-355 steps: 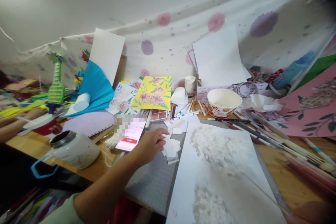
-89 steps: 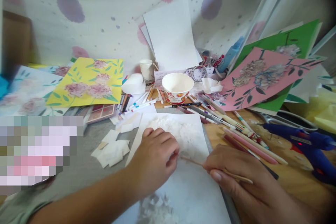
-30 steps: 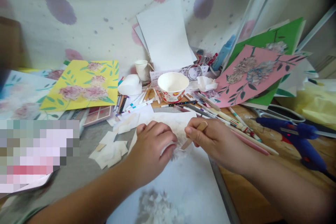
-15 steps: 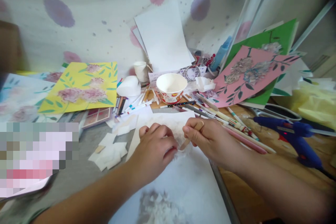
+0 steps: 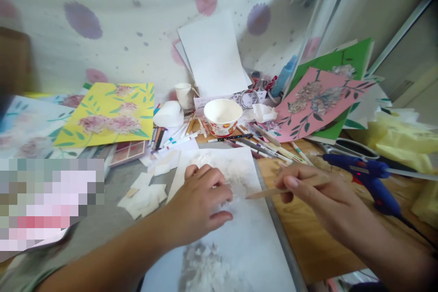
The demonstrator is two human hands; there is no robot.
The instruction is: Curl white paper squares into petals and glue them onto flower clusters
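Observation:
My right hand [image 5: 304,187] grips a flat wooden craft stick [image 5: 263,193]. The stick's far end points left, over the edge of a white sheet of paper [image 5: 253,242]. My left hand [image 5: 205,198] rests on that sheet with its fingers bent and the thumb apart from the index finger; nothing shows in its grasp. Just beyond its fingertips lies a greyish-white crumpled flower patch [image 5: 237,178], partly hidden by the hand. Nearer me on the same sheet sits a second cluster of ruffled white paper petals [image 5: 205,267].
Cut white paper pieces [image 5: 143,196] lie left of the sheet. A paper bowl [image 5: 223,121] stands behind, among pens and brushes. At right are a blue glue gun [image 5: 369,178] and a pink flower picture [image 5: 315,105]; a yellow one [image 5: 109,116] leans at left.
My right hand has moved right, away from the left hand, taking the craft stick along and tilting it nearly level. My left thumb and index finger have parted.

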